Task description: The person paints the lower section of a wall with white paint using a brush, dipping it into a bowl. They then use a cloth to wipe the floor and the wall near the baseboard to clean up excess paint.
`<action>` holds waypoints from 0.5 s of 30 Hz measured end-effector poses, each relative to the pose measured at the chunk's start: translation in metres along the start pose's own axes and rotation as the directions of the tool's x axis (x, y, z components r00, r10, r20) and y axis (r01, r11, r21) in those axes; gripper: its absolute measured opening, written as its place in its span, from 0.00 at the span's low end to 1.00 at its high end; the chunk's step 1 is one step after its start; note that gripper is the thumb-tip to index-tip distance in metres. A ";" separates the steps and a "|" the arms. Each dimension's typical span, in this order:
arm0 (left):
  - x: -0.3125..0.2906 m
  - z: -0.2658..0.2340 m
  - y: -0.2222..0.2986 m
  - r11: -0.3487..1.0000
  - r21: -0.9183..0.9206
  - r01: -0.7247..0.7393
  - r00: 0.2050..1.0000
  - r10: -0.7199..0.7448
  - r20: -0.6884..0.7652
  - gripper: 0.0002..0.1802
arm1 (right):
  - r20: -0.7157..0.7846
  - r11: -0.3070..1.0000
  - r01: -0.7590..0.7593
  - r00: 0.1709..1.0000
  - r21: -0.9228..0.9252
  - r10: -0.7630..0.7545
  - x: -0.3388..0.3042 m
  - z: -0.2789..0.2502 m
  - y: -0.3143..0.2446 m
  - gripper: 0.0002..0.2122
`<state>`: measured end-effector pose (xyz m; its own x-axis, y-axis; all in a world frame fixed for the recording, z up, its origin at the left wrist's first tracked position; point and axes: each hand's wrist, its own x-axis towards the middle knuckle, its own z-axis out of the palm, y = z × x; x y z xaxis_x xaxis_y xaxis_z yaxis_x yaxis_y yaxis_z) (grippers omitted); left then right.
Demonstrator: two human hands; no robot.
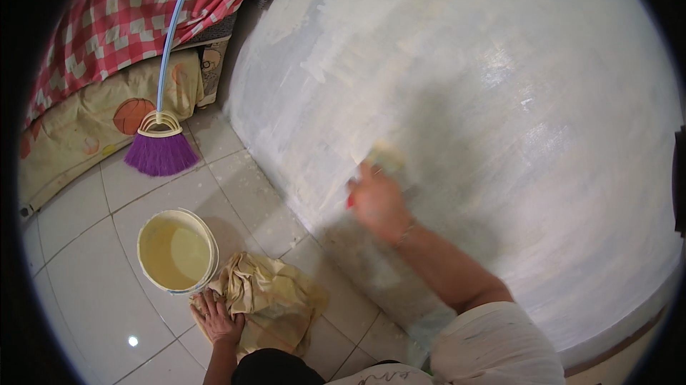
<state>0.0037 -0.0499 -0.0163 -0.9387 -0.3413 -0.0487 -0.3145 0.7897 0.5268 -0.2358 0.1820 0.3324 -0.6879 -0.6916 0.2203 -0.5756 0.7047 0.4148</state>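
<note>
My right hand is closed around a wide paintbrush, held against the pale, streaky wall. A bit of red handle pokes out beside my fingers, and motion blurs the brush head. Down on the left, my left hand lies flat with its fingers spread on the edge of a crumpled beige cloth. Just beyond those fingertips, a cream bucket stands on the tiles with pale yellowish liquid inside.
A broom with purple bristles and a light blue handle leans at the upper left. It rests against a stack with a red-and-white checked cloth over a beige patterned one. Whitish spots mark the floor tiles along the wall.
</note>
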 end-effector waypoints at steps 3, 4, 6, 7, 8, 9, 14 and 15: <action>-0.001 -0.005 0.004 1.000 -0.009 0.009 1.000 -0.009 0.010 0.39 | 0.079 0.964 -0.061 0.996 0.258 0.042 -0.020 0.065 -0.024 0.04; -0.001 -0.003 0.001 1.000 -0.006 0.007 1.000 -0.007 -0.008 0.38 | 0.111 0.925 -0.122 0.990 0.360 0.087 -0.021 0.077 -0.027 0.05; -0.003 0.000 0.001 1.000 -0.014 -0.011 1.000 0.011 -0.026 0.38 | 0.098 0.872 -0.200 0.980 0.446 0.174 -0.027 0.089 -0.016 0.06; -0.003 0.002 0.001 1.000 -0.018 -0.018 0.999 0.018 -0.029 0.38 | 0.045 0.870 -0.212 0.976 0.445 0.214 -0.026 0.091 0.001 0.06; -0.004 0.004 0.000 1.000 -0.019 -0.020 0.999 0.019 -0.033 0.38 | -0.009 0.866 -0.219 0.968 0.449 0.250 -0.023 0.089 0.018 0.06; -0.006 0.005 -0.002 1.000 -0.005 -0.012 1.000 0.012 -0.029 0.38 | 0.061 0.787 -0.307 0.943 0.535 0.327 -0.015 0.068 0.032 0.03; 0.000 -0.002 0.002 1.000 0.025 0.010 1.000 -0.009 -0.018 0.38 | -0.496 0.959 -0.208 0.823 0.192 0.278 0.013 -0.109 0.055 0.07; 0.000 -0.005 -0.001 0.999 0.033 0.022 1.000 -0.021 -0.018 0.38 | -0.524 0.955 -0.265 0.799 0.135 0.296 0.014 -0.127 0.044 0.08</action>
<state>0.0042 -0.0529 -0.0126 -0.9290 -0.3673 -0.0442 -0.3393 0.7983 0.4976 -0.2146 0.1828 0.4664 -0.4881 -0.4270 0.7612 -0.4271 0.8774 0.2184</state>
